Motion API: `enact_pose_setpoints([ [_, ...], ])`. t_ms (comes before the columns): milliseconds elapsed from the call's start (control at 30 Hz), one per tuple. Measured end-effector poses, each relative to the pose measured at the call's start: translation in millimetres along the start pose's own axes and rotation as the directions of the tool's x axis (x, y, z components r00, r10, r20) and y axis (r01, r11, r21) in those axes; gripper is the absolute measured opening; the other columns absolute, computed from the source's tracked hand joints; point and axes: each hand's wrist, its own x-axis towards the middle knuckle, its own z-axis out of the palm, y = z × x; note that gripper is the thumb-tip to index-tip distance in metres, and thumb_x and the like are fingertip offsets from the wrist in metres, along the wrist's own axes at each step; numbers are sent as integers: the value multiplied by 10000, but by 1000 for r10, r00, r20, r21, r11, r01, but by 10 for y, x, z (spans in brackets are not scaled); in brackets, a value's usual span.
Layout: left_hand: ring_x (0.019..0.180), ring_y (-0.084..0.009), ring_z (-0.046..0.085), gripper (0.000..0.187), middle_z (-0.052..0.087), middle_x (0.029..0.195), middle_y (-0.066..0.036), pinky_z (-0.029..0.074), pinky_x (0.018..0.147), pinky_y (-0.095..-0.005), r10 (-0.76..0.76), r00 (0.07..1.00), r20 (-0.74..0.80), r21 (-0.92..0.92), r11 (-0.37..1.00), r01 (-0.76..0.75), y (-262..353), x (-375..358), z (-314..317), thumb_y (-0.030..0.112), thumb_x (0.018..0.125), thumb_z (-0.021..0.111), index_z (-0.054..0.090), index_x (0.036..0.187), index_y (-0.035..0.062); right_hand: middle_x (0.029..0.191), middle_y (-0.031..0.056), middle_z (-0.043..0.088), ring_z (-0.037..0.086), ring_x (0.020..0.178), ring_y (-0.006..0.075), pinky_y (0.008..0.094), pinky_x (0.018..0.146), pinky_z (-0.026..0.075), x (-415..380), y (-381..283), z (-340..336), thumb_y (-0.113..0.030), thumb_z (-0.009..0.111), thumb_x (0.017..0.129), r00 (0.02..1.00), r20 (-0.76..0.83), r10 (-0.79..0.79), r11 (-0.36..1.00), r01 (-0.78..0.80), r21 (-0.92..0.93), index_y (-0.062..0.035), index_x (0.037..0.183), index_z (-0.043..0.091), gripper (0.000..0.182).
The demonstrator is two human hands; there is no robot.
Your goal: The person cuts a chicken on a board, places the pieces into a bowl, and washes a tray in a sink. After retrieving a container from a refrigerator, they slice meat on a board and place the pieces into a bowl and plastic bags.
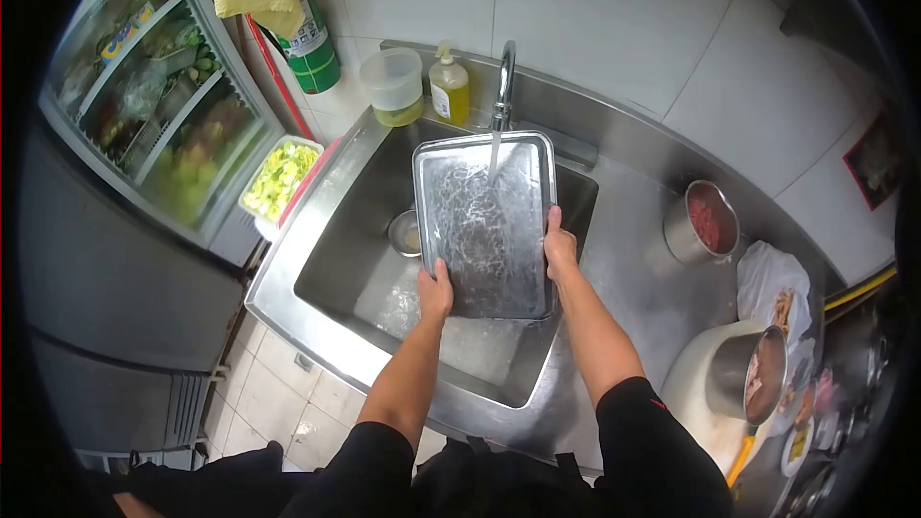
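A rectangular metal baking tray (487,230) is held over the sink (336,230), tilted under the tap (505,86). Water runs from the spout onto the tray's upper part and spreads in ripples over its surface. My left hand (436,294) grips the lower left edge, thumb on top. On the right edge, a little higher, my right hand (559,247) is closed, also with the thumb up. The fingers of both hands are mostly hidden beneath the tray. Beside the tray, the drain strainer (405,233) shows at the sink's left.
A soap pump bottle (449,88) and a plastic tub (392,86) stand behind the sink. Chopped greens fill a container (282,179) at left, near a glass-door fridge (153,86). On the right are a pot of red meat (702,221), another pot (753,374) and a plastic bag (767,278).
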Motion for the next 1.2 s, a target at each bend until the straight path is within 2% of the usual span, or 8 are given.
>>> enact_pose_setpoints([
  [200, 1461, -451, 119, 987, 143, 1559, -312, 185, 1169, -513, -393, 918, 56, 92, 917, 387, 392, -185, 360, 746, 897, 265, 86, 1539, 18, 1071, 211, 679, 625, 974, 279, 391, 884, 458, -155, 161, 161, -587, 447, 976, 985, 17, -172, 983, 173, -66, 77, 1062, 676, 707],
  [233, 1455, -479, 76, 948, 70, 1583, -284, 156, 1169, -541, -284, 956, 74, 112, 955, 275, 540, -191, 439, 716, 917, 262, 70, 1541, 29, 1060, 232, 677, 631, 975, 293, 396, 883, 457, -260, 159, 234, -568, 445, 983, 972, 18, -233, 965, 234, -120, 79, 1058, 671, 688],
  [333, 1441, -499, 109, 766, 62, 1593, -256, 174, 1148, -584, 295, 949, 109, 156, 938, -309, 913, -118, 598, 609, 964, 302, 89, 1564, 182, 995, 259, 678, 649, 932, 321, 396, 843, 472, -519, 177, 428, -501, 421, 1008, 934, 80, -347, 915, 356, -188, 77, 1051, 647, 623],
  [500, 1413, -521, 192, 1174, 52, 1545, -357, 266, 1129, -549, 272, 911, 311, 296, 883, -365, 1621, -193, 360, 677, 725, 683, 0, 1565, 222, 995, 248, 678, 642, 948, 408, 441, 829, 486, -599, 525, 761, -343, 477, 990, 867, 254, -428, 903, 421, 84, 26, 1092, 637, 414],
  [600, 1199, -496, 513, 1093, 328, 1431, -380, 473, 969, -460, -7, 977, 214, 388, 918, -78, 1576, 38, 104, 308, 853, 633, -242, 1505, 228, 1072, 225, 666, 627, 987, 419, 456, 848, 488, -1020, 455, 749, -258, 509, 966, 759, 285, -586, 756, 638, -146, -1, 1158, 602, 333],
  [800, 1115, -298, 561, 614, 510, 1305, -170, 477, 941, -446, 30, 999, 19, -561, 828, -14, 1199, 220, -605, 35, 921, 455, 242, 1497, 62, 1357, 221, 507, 517, 1195, 398, 479, 955, 444, -1496, 716, 786, -219, 511, 982, 585, 563, -584, 603, 777, -181, 3, 1319, 472, 405],
  [1033, 1241, -358, 511, 487, 473, 1390, -193, 423, 1035, -506, -4, 990, -138, -663, 743, -90, 1232, 276, -1180, 269, 1046, 401, 319, 1444, 1, 1589, 198, 176, 99, 1490, 334, 511, 1193, 115, -1120, 786, 330, -440, 470, 984, 586, 791, -178, 296, 798, -525, 2, 1474, 310, 679],
  [1200, 1224, -367, 525, 527, 484, 1377, -202, 451, 1008, -507, 18, 995, -97, -630, 773, -76, 1221, 323, -1475, 323, 1040, 417, 319, 1449, 6, 1590, 224, 58, 77, 1479, 370, 487, 1174, 183, -469, 540, 442, -456, 663, 842, 874, 305, -378, 560, 479, -676, 57, 1499, 116, 997],
])
